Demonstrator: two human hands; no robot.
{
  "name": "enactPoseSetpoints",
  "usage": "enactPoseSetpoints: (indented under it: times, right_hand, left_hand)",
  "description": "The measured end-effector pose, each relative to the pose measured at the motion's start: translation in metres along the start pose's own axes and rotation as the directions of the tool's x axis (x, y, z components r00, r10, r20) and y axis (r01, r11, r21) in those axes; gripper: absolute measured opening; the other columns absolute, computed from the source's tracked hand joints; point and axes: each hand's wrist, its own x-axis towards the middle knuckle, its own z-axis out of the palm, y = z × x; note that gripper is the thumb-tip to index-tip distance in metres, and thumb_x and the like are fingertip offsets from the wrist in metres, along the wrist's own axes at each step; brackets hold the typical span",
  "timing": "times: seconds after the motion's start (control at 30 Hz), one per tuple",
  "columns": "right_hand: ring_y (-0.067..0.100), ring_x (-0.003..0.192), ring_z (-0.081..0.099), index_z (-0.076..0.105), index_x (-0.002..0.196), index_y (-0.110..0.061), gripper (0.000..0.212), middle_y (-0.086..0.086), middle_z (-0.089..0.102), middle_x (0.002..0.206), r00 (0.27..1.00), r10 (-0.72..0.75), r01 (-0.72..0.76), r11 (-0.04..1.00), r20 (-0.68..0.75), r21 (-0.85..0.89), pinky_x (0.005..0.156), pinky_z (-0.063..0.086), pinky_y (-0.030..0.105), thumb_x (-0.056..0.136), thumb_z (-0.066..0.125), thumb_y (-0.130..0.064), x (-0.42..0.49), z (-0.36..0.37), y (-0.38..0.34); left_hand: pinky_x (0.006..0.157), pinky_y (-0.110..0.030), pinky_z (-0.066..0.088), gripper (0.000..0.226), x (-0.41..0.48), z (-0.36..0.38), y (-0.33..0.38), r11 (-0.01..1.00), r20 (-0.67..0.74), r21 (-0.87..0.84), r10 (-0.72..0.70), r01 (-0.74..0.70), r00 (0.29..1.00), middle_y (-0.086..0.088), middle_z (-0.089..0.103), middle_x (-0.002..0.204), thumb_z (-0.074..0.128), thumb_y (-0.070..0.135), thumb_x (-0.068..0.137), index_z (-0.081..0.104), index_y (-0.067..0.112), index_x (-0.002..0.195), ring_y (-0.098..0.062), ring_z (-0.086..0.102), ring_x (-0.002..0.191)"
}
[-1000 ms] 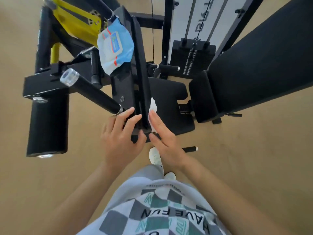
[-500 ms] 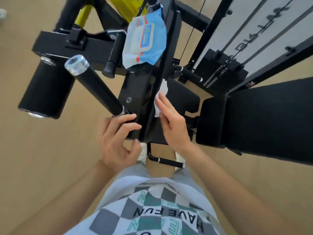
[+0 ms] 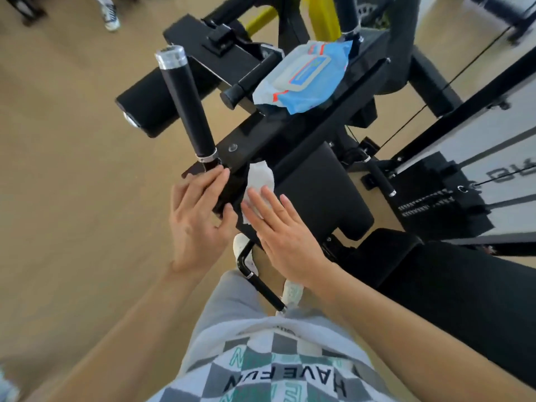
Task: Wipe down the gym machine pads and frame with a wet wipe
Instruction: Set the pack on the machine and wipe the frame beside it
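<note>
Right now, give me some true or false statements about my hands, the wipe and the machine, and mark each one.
1. The right hand presses the white wipe flat against the machine. True.
2. The blue wipe packet lies on the floor. False: it rests on top of the black frame.
3. The left hand holds the frame's near end, by the base of the black handle. True.
4. Both hands hold the wipe. False: only the right hand touches it.
</note>
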Motion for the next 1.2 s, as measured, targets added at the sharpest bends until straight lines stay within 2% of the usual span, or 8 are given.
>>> enactPoseSetpoints:
  times: [0.07, 0.3, 0.5, 0.63, 0.73, 1.0, 1.07, 1.2]
  right_hand:
    - [0.027, 0.158, -0.005, 0.005, 0.164, -0.017, 0.081, 0.007, -0.004, 0.172, 0.999, -0.028, 0.028, 0.999, 0.016, -0.038, 0.128, 0.012, 0.050, 0.101, 0.055, -0.013, 0.003, -0.006, 0.019]
    - [0.022, 0.157, -0.013, 0.001, 0.164, -0.024, 0.072, 0.007, -0.011, 0.171, 0.994, 0.105, -0.105, 0.994, 0.008, -0.022, 0.128, 0.002, 0.045, 0.106, 0.042, -0.019, 0.019, -0.028, 0.072]
    - [0.026, 0.158, -0.009, 0.004, 0.164, -0.020, 0.076, 0.011, -0.003, 0.171, 0.952, 0.295, -0.284, 0.951, -0.079, 0.123, 0.128, 0.013, 0.050, 0.102, 0.046, -0.006, 0.026, -0.033, 0.105]
    - [0.022, 0.157, -0.013, 0.002, 0.164, -0.016, 0.077, 0.009, -0.007, 0.171, 0.972, 0.232, -0.222, 0.959, -0.034, 0.178, 0.129, 0.007, 0.045, 0.101, 0.047, -0.006, 0.017, -0.025, 0.088]
    - [0.023, 0.158, -0.008, 0.008, 0.163, -0.012, 0.073, 0.012, -0.002, 0.171, 0.987, 0.156, -0.146, 0.971, -0.039, 0.191, 0.128, 0.014, 0.047, 0.102, 0.047, -0.010, 0.008, -0.017, 0.079]
    - [0.021, 0.158, -0.005, 0.012, 0.163, -0.018, 0.078, 0.008, 0.001, 0.171, 0.965, 0.227, -0.196, 0.956, -0.127, 0.219, 0.128, 0.015, 0.049, 0.099, 0.055, -0.009, 0.021, -0.026, 0.119]
    - [0.022, 0.158, -0.004, 0.012, 0.163, -0.019, 0.079, 0.008, 0.002, 0.171, 0.958, 0.242, -0.208, 0.955, -0.152, 0.211, 0.127, 0.015, 0.050, 0.098, 0.056, -0.007, 0.027, -0.032, 0.136]
    - [0.023, 0.158, -0.002, 0.012, 0.164, -0.021, 0.080, 0.007, 0.003, 0.171, 0.939, 0.301, -0.264, 0.941, -0.165, 0.212, 0.128, 0.014, 0.051, 0.098, 0.056, -0.008, 0.037, -0.045, 0.169]
  left_hand:
    - [0.105, -0.027, 0.037, 0.048, -0.004, 0.007, 0.007, 0.999, -0.018, 0.030, -0.041, 0.042, 0.999, -0.009, 0.066, 0.133, 0.070, 0.004, 0.083, 0.066, 0.001, 0.131, -0.033, 0.062, 0.112]
    - [0.097, -0.039, 0.045, 0.044, -0.008, 0.026, 0.024, 0.969, -0.109, 0.245, -0.009, 0.036, 0.994, -0.007, 0.066, 0.133, 0.071, 0.018, 0.088, 0.068, 0.012, 0.132, -0.031, 0.061, 0.118]
    - [0.092, -0.044, 0.042, 0.050, 0.003, 0.041, 0.033, 0.928, -0.152, 0.350, -0.079, 0.128, 0.985, 0.002, 0.065, 0.131, 0.072, 0.031, 0.087, 0.066, 0.020, 0.135, -0.031, 0.055, 0.112]
    - [0.091, -0.046, 0.042, 0.050, 0.008, 0.048, 0.044, 0.895, -0.183, 0.399, -0.137, 0.200, 0.974, 0.003, 0.065, 0.126, 0.072, 0.034, 0.083, 0.067, 0.021, 0.132, -0.031, 0.055, 0.110]
    - [0.092, -0.045, 0.043, 0.051, 0.013, 0.050, 0.052, 0.879, -0.166, 0.426, -0.156, 0.214, 0.974, 0.001, 0.065, 0.126, 0.072, 0.036, 0.083, 0.066, 0.020, 0.132, -0.030, 0.056, 0.111]
    - [0.078, -0.039, 0.053, 0.045, 0.067, 0.056, 0.066, 0.938, -0.060, 0.343, -0.031, 0.050, 0.998, -0.003, 0.065, 0.117, 0.071, 0.029, 0.087, 0.066, 0.016, 0.130, -0.025, 0.060, 0.098]
    - [0.075, -0.039, 0.055, 0.048, 0.086, 0.059, 0.067, 0.958, 0.003, 0.287, 0.013, -0.013, 1.000, -0.005, 0.062, 0.124, 0.069, 0.031, 0.088, 0.062, 0.014, 0.133, -0.026, 0.059, 0.103]
    - [0.087, -0.041, 0.055, 0.064, 0.119, 0.075, 0.068, 0.953, 0.112, 0.283, 0.078, -0.106, 0.991, -0.010, 0.052, 0.143, 0.072, 0.034, 0.086, 0.052, 0.014, 0.143, -0.031, 0.051, 0.119]
